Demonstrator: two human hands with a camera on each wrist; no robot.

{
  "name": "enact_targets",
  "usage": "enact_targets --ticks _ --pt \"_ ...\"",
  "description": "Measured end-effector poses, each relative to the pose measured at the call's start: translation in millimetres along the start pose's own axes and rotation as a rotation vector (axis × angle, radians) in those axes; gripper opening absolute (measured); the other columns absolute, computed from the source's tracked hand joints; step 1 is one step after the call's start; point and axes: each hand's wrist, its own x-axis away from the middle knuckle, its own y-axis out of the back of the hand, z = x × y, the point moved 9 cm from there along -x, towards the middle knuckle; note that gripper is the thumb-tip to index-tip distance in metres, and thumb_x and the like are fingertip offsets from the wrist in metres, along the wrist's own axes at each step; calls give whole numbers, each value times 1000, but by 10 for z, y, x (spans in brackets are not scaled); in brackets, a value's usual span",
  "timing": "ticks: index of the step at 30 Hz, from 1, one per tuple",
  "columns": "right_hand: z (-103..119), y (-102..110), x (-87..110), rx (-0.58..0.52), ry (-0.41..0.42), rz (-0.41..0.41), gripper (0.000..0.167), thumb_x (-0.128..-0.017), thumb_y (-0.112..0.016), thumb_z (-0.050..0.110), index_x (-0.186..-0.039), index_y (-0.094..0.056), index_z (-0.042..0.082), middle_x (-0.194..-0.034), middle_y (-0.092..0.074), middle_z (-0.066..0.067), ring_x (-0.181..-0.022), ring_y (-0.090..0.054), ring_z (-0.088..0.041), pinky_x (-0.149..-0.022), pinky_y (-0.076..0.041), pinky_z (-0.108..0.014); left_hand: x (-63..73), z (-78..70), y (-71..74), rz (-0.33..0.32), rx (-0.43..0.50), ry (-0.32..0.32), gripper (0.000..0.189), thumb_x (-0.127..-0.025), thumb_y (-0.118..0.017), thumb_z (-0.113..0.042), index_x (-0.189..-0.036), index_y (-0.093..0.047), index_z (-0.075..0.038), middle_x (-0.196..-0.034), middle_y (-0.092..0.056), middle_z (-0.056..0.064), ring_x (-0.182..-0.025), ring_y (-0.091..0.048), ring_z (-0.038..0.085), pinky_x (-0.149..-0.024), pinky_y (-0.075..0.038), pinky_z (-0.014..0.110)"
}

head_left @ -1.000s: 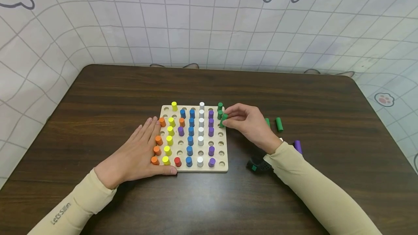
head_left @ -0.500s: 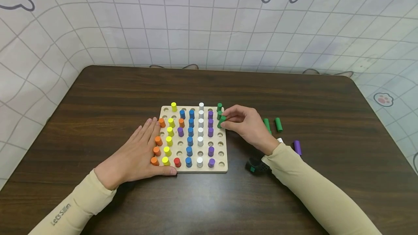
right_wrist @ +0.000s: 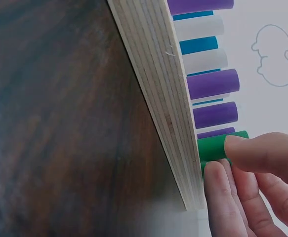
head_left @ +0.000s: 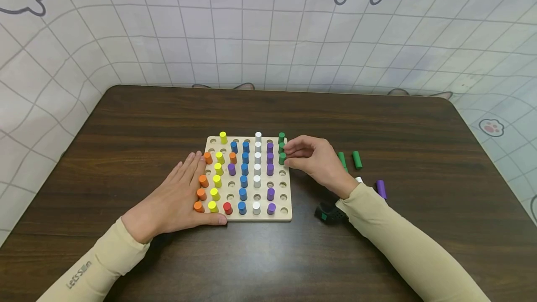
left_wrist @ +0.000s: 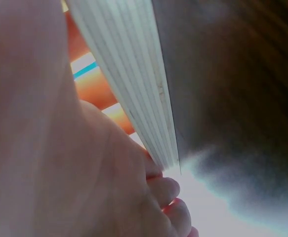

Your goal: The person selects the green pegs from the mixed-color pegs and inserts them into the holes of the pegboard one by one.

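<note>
A pale wooden pegboard (head_left: 264, 218) lies on the table, with coloured pegs standing in rows of holes. My left hand (head_left: 176, 199) rests flat along its left side, fingers straight, thumb along the front edge; the left wrist view shows the hand (left_wrist: 99, 168) against the board's layered edge (left_wrist: 129, 74). At the right column, my right hand (head_left: 319, 160) pinches a green peg (head_left: 282, 158) between thumb and fingertips. That green peg (right_wrist: 215, 146) stands upright in its hole, the thumb on its side. Other green pegs stand just behind it, partly hidden by my fingers.
Right of the board lie loose green pegs (head_left: 357, 160), a purple peg (head_left: 381, 189) and a white peg (head_left: 359, 180) partly behind the right wrist. A black wrist device (head_left: 329, 213) shows below the right sleeve. A white grid-patterned cloth (head_left: 260, 36) hangs behind the table (head_left: 268, 260).
The green peg in my right hand has gone from tilted to upright in the third hole of the right column. My left hand has stayed in place.
</note>
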Motion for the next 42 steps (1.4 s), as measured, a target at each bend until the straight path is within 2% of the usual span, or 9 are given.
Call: enact_targets --ticks 6,13,21,31,42 --pt "36 13 15 -5 5 1 30 -89 -80 9 -117 -72 9 -117 -76 -12 -106 -75 -19 -89 -62 -28 4 -1 11 -3 2 -2 138 -76 -57 -91 -165 -8 2 -175 -7 22 -162 -11 44 -131 -15 63" --pt "117 88 50 -1 15 -29 26 -90 -80 12 -115 -72 10 -115 -76 -10 -102 -75 -15 -88 -62 -26 4 -8 12 -10 9 -5 138 -76 -57 -91 -165 -8 2 -175 -8 22 -162 -11 45 -130 -15 64" --pt "206 268 80 0 29 -72 30 -91 -79 12 -119 -70 4 -116 -76 -11 -99 -75 -10 -88 -62 -23 -8 -23 24 -10 -9 -17 137 -76 -56 -91 -165 -8 2 -175 -7 22 -162 -11 44 -131 -16 63" --pt "370 520 125 48 67 -114 26 -92 -80 20 -114 -72 9 -115 -76 -10 -97 -75 -8 -88 -61 -20 8 -22 43 -14 -15 -10 137 -76 -56 -92 -164 -10 3 -175 -9 22 -162 -12 44 -131 -17 63" --pt "437 783 237 75 100 -154 24 -92 -80 20 -113 -71 10 -102 -75 6 -93 -75 -7 -83 -60 -21 18 -31 41 -7 -2 -3 139 -75 -55 -93 -165 -9 2 -175 -8 22 -162 -12 44 -131 -16 63"
